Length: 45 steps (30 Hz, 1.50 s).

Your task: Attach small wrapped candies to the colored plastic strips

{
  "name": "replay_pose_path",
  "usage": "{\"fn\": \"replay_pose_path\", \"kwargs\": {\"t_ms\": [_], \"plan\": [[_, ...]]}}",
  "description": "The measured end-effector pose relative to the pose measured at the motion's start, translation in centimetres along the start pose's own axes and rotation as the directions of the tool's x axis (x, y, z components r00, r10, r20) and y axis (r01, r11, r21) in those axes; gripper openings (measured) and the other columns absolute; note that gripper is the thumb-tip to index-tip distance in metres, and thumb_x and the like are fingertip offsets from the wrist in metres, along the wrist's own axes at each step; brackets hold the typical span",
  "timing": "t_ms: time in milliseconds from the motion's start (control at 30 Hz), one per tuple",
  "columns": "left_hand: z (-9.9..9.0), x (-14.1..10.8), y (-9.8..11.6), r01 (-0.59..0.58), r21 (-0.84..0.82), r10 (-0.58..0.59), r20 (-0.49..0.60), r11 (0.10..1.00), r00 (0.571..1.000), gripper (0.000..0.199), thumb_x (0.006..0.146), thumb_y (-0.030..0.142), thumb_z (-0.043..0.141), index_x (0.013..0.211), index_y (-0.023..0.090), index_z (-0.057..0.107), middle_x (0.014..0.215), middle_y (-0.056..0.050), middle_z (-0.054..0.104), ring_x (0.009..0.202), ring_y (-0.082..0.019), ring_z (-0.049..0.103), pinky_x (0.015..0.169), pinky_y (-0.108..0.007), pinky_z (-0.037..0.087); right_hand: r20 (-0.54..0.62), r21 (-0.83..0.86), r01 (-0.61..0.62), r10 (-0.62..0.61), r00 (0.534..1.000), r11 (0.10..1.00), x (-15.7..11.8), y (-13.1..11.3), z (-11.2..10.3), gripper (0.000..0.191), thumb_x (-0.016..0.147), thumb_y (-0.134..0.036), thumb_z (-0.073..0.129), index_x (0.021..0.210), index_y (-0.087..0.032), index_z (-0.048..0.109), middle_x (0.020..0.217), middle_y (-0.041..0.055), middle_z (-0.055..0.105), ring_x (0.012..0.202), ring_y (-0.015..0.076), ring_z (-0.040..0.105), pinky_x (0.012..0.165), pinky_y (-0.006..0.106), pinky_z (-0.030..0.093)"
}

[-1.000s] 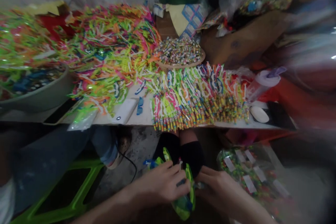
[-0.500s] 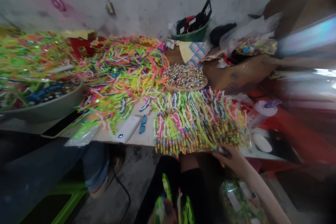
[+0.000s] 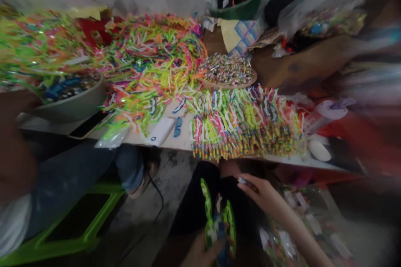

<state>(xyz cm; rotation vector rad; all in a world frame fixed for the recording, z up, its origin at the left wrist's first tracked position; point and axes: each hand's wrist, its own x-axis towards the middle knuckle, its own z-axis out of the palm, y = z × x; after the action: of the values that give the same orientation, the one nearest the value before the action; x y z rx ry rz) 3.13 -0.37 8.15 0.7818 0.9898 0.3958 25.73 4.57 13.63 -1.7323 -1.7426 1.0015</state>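
While my left hand (image 3: 200, 254) is closed around a bunch of green plastic toy glasses (image 3: 219, 225) low over my lap, my right hand (image 3: 263, 194) hangs just above and to the right of it, fingers pinched together on a small candy stick (image 3: 246, 182) whose tip pokes out toward the bunch. I judge the step in hand to be marrying that stick to the toys, and to do it well I would keep the left grip firm near the bottom of the bunch so the pieces do not fan out, and bring the stick in endwise rather than across. Just ahead, along the front edge of the white table (image 3: 163, 142), lies a neat row of finished bundles (image 3: 244, 127), candy ends toward me. Behind it sits a round tray of loose candy sticks (image 3: 228, 71), and to the left a big loose heap of neon toy glasses (image 3: 147, 66) spreads toward a grey basin (image 3: 72, 104). A white power bank (image 3: 161, 131) and a phone (image 3: 87, 124) lie near the edge. Another person's leg in jeans (image 3: 78, 179) rests over a green stool (image 3: 78, 225) at left. Bagged packs (image 3: 300, 217) sit blurred at my right.
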Motion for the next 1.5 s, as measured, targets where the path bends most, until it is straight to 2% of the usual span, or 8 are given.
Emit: {"fn": "replay_pose_path", "kwargs": {"t_ms": [233,300,433,533,867,1200,1400,1500], "plan": [[0.0,1.7,5.6,-0.378,0.376,0.413,-0.014,0.846,0.911,0.036,0.077,0.045,0.059,0.101,0.017,0.062,0.090,-0.006,0.072,0.078,-0.017,0.067,0.071,-0.026,0.053,0.118,0.030,0.016,-0.019,0.993,0.999,-2.8,-2.6,0.8,0.031,0.088,-0.039,0.043,0.113,-0.024,0.055,0.095,0.0031,0.068,0.083,0.0157,0.064,0.071,0.023,0.048],[-0.6,1.9,6.4,-0.547,0.550,0.603,0.095,0.631,0.792,0.026,0.081,0.036,0.057,0.099,0.019,0.063,0.092,-0.005,0.072,0.080,-0.015,0.067,0.072,-0.023,0.053,0.087,0.062,0.030,-0.035,0.996,0.998,-2.9,-2.7,0.7,0.030,0.088,-0.039,0.044,0.111,-0.023,0.055,0.100,0.0038,0.067,0.089,0.0157,0.063,0.074,0.022,0.048],[-1.7,1.7,8.0,-0.686,0.722,0.779,0.482,-0.094,0.401,0.031,0.090,0.026,0.041,0.117,0.015,0.054,0.098,-0.007,0.070,0.086,-0.015,0.064,0.076,-0.027,0.050,0.016,0.102,0.061,-0.063,0.998,0.993,-3.3,-3.0,0.6,0.028,0.087,-0.038,0.046,0.109,-0.024,0.057,0.099,0.0027,0.067,0.087,0.0138,0.062,0.077,0.020,0.047],[-2.0,1.3,9.5,-0.566,0.720,0.702,0.639,-0.402,0.314,0.034,0.091,0.016,0.032,0.116,0.009,0.054,0.100,-0.009,0.069,0.090,-0.017,0.062,0.080,-0.031,0.045,0.015,0.107,0.086,-0.088,0.996,0.991,-3.7,-3.6,0.6,0.026,0.088,-0.037,0.045,0.108,-0.024,0.058,0.093,0.0008,0.067,0.081,0.0113,0.062,0.073,0.016,0.047],[-2.4,1.0,10.5,-0.444,0.695,0.646,0.708,-0.566,0.286,0.032,0.091,0.016,0.035,0.113,0.009,0.057,0.095,-0.006,0.069,0.086,-0.016,0.059,0.080,-0.032,0.040,0.093,0.079,0.095,-0.102,0.990,0.992,-3.9,-4.0,1.1,0.027,0.091,-0.034,0.041,0.113,-0.024,0.053,0.101,0.0019,0.066,0.089,0.0112,0.063,0.075,0.015,0.045],[-2.2,1.3,10.3,-0.384,0.657,0.636,0.745,-0.649,0.201,0.029,0.088,0.013,0.039,0.109,0.011,0.060,0.094,-0.005,0.069,0.084,-0.016,0.060,0.081,-0.033,0.041,0.191,0.025,0.050,-0.054,0.980,0.998,-4.1,-3.8,0.8,0.023,0.091,-0.036,0.038,0.096,-0.022,0.056,0.071,-0.0014,0.063,0.068,0.0115,0.060,0.063,0.017,0.043],[-2.2,2.1,10.6,-0.444,0.575,0.472,0.818,-0.687,0.329,0.029,0.090,0.014,0.038,0.111,0.015,0.057,0.102,-0.004,0.068,0.090,-0.015,0.060,0.083,-0.029,0.044,0.208,-0.086,0.050,-0.031,0.978,0.995,-2.8,-2.1,1.6,0.015,0.087,-0.032,0.047,0.082,-0.022,0.057,0.070,-0.0028,0.062,0.062,0.0101,0.056,0.057,0.017,0.038],[-2.4,2.0,11.0,-0.538,0.560,0.515,0.820,-0.631,0.250,0.024,0.089,0.018,0.045,0.110,0.018,0.057,0.107,-0.003,0.067,0.099,-0.014,0.059,0.089,-0.026,0.043,0.106,-0.173,0.057,-0.039,0.994,0.983,-1.8,-1.1,-0.1,0.012,0.085,-0.030,0.049,0.081,-0.022,0.057,0.081,0.0000,0.063,0.070,0.0123,0.058,0.062,0.020,0.039]]}}
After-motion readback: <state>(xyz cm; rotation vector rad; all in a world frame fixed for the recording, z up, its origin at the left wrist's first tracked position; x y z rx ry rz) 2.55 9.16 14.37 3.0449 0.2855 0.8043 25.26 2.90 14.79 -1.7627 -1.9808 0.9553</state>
